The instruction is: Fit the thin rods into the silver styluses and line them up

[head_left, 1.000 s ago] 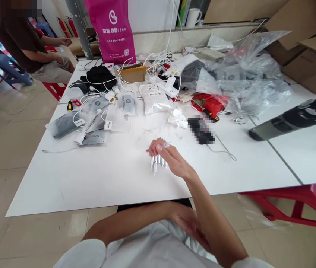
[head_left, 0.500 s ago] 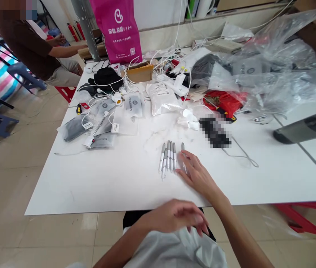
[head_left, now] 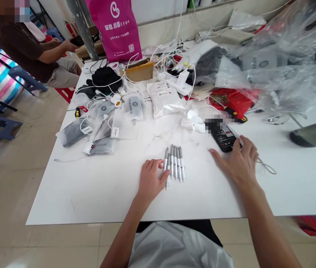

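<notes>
Several grey-and-white marker pens (head_left: pixel 174 163) lie side by side on the white table (head_left: pixel 91 193), their tips pointing away from me. My left hand (head_left: pixel 151 180) rests on the table at their left, with the thumb against the nearest pen. My right hand (head_left: pixel 239 160) lies further right, holding nothing, its fingertips beside a black smartphone (head_left: pixel 223 138). A thin white cable (head_left: pixel 264 166) runs out from under that hand. The top of the phone is blurred out.
Sealed packets, white cables and a black pouch crowd the table's far half. Clear plastic bags and a red packet (head_left: pixel 233 98) lie at the back right. A seated person (head_left: pixel 26 52) works beyond the left corner. A dark cylinder (head_left: pixel 314 134) intrudes at the right edge.
The pens now lie closer together, with the stray pen joined to the group. My left hand has moved from near my body to beside them. My right hand has moved right to the phone.
</notes>
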`<action>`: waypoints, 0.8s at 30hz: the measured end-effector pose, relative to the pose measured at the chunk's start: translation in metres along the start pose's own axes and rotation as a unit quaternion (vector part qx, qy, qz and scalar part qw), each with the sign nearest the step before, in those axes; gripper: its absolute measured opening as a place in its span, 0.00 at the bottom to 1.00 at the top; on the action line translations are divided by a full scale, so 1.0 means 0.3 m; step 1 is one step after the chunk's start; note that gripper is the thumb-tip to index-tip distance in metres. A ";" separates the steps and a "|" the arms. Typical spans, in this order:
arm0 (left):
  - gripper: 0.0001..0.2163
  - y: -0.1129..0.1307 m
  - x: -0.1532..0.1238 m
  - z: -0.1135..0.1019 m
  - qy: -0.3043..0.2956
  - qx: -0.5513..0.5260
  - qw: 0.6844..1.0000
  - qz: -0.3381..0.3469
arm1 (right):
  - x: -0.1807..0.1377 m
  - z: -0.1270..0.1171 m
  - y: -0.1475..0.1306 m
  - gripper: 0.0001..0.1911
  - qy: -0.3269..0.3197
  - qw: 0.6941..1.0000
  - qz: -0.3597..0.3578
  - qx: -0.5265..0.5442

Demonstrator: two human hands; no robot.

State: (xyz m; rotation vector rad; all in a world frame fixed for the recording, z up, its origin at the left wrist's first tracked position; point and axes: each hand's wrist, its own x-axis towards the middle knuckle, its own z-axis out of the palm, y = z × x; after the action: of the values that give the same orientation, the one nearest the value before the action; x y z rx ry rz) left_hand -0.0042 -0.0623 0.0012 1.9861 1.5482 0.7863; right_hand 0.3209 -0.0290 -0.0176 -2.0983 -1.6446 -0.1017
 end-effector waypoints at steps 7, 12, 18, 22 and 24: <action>0.10 0.003 0.006 0.018 0.023 0.021 0.999 0.008 | -0.011 -0.016 -0.003 0.31 0.035 0.999 0.001 0.012; 0.08 0.007 0.023 0.011 -0.004 0.026 0.999 -0.033 | 0.000 -0.017 -0.009 0.40 0.018 0.999 0.036 -0.023; 0.05 0.029 0.036 -0.002 -0.038 0.039 0.996 -0.073 | -0.002 -0.013 -0.001 0.32 0.020 0.999 0.032 -0.031; 0.08 0.055 0.041 -0.022 -0.058 0.064 0.990 -0.115 | -0.012 -0.013 0.005 0.28 0.044 0.999 0.012 -0.016; 0.09 0.058 0.046 -0.045 -0.066 0.041 0.989 -0.129 | -0.014 -0.010 0.006 0.32 0.050 0.999 0.015 -0.014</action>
State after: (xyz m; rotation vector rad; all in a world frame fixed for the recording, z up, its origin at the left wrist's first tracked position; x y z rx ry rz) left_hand 0.0009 -0.0524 0.0249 1.8047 1.7370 0.4839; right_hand 0.3220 -0.0342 -0.0167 -2.1020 -1.5620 -0.2183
